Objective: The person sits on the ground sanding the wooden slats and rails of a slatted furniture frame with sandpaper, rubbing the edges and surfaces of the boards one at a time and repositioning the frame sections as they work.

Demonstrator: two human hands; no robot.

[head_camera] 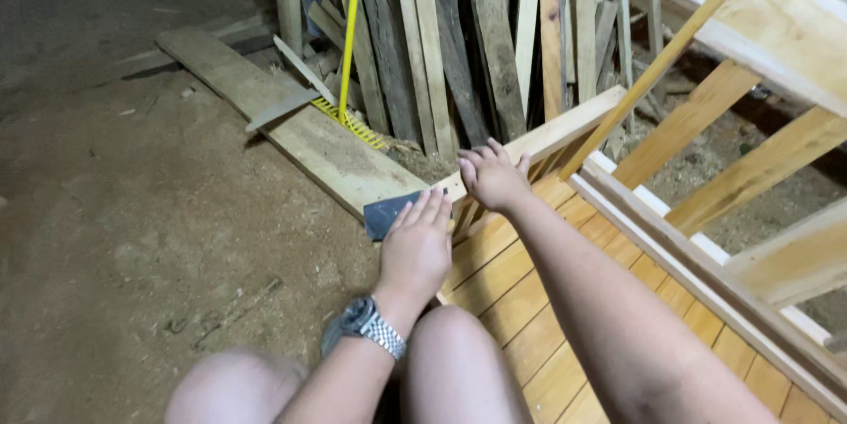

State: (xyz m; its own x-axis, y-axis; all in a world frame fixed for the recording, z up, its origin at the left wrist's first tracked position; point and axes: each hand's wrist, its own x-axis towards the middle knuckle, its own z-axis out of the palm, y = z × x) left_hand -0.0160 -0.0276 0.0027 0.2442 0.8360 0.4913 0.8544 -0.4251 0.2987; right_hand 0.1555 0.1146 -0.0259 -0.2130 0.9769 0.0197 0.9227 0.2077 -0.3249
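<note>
My left hand (416,246), with a metal watch on its wrist, lies flat with fingers together on a dark grey sheet, probably sandpaper (386,211), at the corner of a slatted wooden panel (520,292). My right hand (490,176) rests palm down, fingers spread, on the light end rail (565,128) of that panel, just beyond the left hand. Both forearms reach forward over my bare knees at the bottom of the view.
A long plank (291,120) lies on the dirt floor (115,203) to the left. Several boards (459,36) lean upright at the back, with a yellow broom (351,53) among them. A wooden frame (759,150) stands at the right.
</note>
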